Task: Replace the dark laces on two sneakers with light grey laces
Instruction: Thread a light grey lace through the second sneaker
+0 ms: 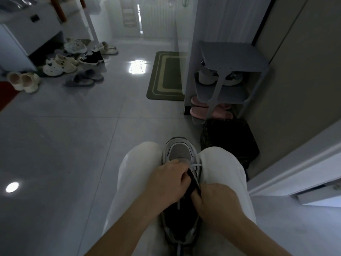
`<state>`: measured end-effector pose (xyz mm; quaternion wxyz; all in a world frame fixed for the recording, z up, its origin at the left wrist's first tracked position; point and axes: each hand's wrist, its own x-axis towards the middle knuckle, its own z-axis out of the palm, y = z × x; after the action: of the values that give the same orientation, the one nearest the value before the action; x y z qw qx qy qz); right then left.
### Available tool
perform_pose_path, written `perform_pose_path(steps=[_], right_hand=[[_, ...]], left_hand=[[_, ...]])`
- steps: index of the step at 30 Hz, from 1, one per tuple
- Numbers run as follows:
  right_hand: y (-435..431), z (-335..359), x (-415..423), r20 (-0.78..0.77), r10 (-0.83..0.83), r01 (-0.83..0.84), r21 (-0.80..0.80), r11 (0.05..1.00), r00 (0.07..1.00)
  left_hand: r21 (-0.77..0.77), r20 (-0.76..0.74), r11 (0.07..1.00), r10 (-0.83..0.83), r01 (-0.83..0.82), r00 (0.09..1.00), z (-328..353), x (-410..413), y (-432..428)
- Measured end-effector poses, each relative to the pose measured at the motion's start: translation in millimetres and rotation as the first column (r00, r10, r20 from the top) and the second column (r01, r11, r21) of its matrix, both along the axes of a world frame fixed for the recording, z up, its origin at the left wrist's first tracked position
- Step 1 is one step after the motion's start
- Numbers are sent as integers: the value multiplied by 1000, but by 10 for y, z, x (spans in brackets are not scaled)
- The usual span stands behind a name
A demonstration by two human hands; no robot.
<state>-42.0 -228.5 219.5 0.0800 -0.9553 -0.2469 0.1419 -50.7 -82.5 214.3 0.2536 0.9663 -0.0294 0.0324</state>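
A grey sneaker (178, 150) lies wedged between my two white-trousered knees, toe pointing away from me. A light grey lace (196, 165) crosses its lowest eyelets near the toe, and a strand of it hangs over the dark shoe opening. My left hand (166, 183) is closed over the left side of the tongue. My right hand (214, 198) pinches the dark tongue area from the right. What the fingertips hold is hidden. A second sneaker is not clearly visible.
A dark bag (228, 139) sits on the floor beside my right knee. A grey shoe rack (228, 80) with pink slippers stands by the wall. A green mat (166, 74) lies ahead. Several shoes (73, 63) are scattered at the far left.
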Motion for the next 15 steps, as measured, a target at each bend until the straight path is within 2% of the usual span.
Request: perform_pose_path(steps=[2,4,7,8,10,12,13,15], right_hand=[[-49,-45,27,-25,-38,38,8,999,999],[-79,-87,49,-18,-64,64,27,998,998],[-64,-99,154,-47,-117,120,77,990,992],[-50,-86,193,-59,-114,120,97,988,992],[-38,-35,234,-68,-54,60,88,994,996],[-43,-6,243,-94,-7,14,76,997,996],[-46,-7,241,-94,3,4,77,997,996],[-60,-18,258,-85,14,-4,122,993,996]], left_hand=[[69,-11,997,-32,32,999,40,-84,41],[65,-11,992,-106,106,994,92,-260,95],[-138,-195,939,-338,316,921,211,-674,37],[-123,-217,940,-338,317,916,176,-784,26],[-120,-153,985,-142,124,978,147,-816,67],[-178,-8,981,72,-72,997,137,-649,133],[-144,75,984,117,-105,990,167,-543,133],[14,96,990,142,-144,985,205,-325,17]])
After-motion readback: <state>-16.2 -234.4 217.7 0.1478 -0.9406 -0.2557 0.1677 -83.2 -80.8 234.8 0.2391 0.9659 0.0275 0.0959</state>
